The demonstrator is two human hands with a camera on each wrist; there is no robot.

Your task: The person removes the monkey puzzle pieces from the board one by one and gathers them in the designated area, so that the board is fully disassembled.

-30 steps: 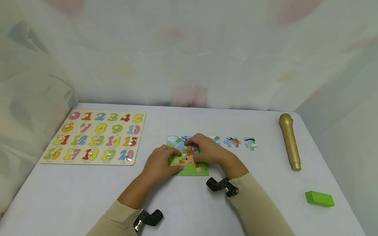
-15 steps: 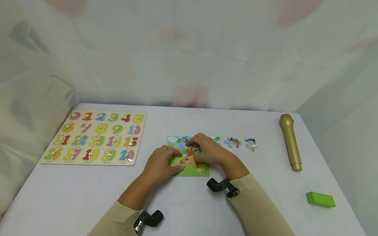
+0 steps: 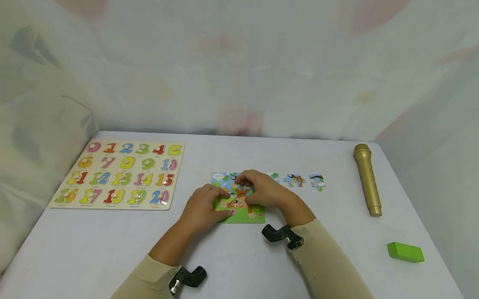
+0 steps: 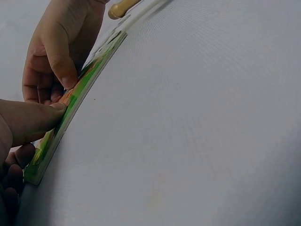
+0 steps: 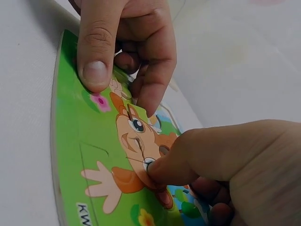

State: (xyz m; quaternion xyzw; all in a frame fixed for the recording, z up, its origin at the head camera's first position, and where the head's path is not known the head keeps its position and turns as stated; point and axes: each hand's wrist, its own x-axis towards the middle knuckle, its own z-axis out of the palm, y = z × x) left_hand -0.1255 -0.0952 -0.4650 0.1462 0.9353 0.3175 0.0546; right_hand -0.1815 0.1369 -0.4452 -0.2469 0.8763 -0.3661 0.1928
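A jigsaw puzzle board with a monkey picture lies flat between both hands. My left hand holds its left side, the thumb resting on the green lower part. In the right wrist view, the left index fingertip touches a piece near the monkey's face, where an edge stands slightly raised. My right hand has its thumb on a monkey-face puzzle piece, with the fingers curled towards the far side. The right hand covers part of the picture, and its fingertips are partly hidden.
Two loose puzzle pieces, one with a brown figure and one with a branch, lie right of the board; another piece is partly covered. A number board lies left. A gold microphone and green block lie right.
Almost nothing differs. Both hands stay on the puzzle board, with only a very slight shift of the right hand's fingers.
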